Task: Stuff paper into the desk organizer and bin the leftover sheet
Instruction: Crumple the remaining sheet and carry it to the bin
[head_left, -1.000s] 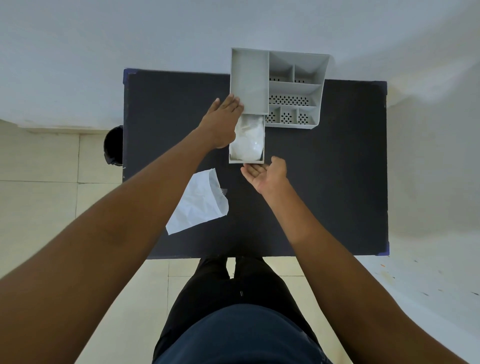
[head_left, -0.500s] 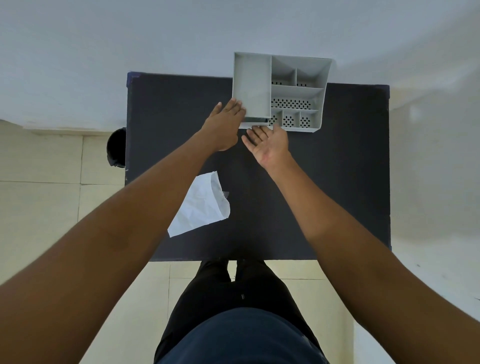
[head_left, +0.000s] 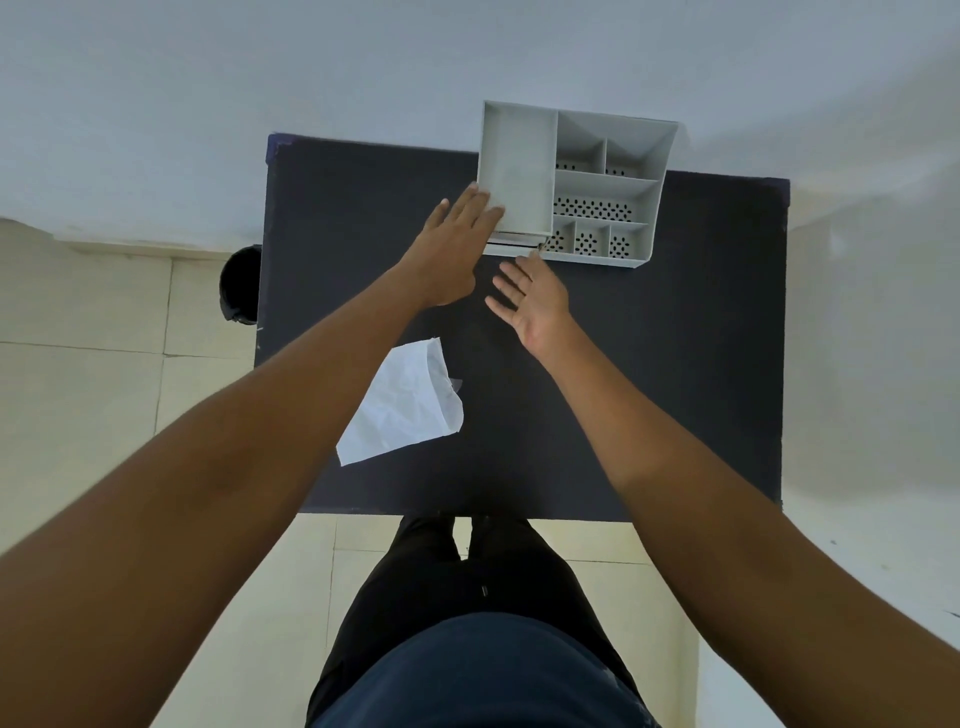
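Sheet (head_left: 402, 402) near table (head_left: 675, 389) edge, hands (head_left: 449, 254) apart

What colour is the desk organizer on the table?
Light grey; the desk organizer has dotted perforations in its smaller compartments. The head view shows it best.

The desk organizer (head_left: 571, 182) at twelve o'clock looks like moulded plastic, pale grey and matt, with smooth walls and perforated floors in its smaller compartments. The counter (head_left: 675, 364) under it has a dark, matt top, even in tone and without shine. The sheet (head_left: 402, 405) at about eight o'clock from the organizer is thin white paper, creased and wrinkled. The floor (head_left: 78, 389) is laid in cream tiles with a faint sheen. The round bin (head_left: 240, 285) at nine o'clock is black; its material cannot be told.
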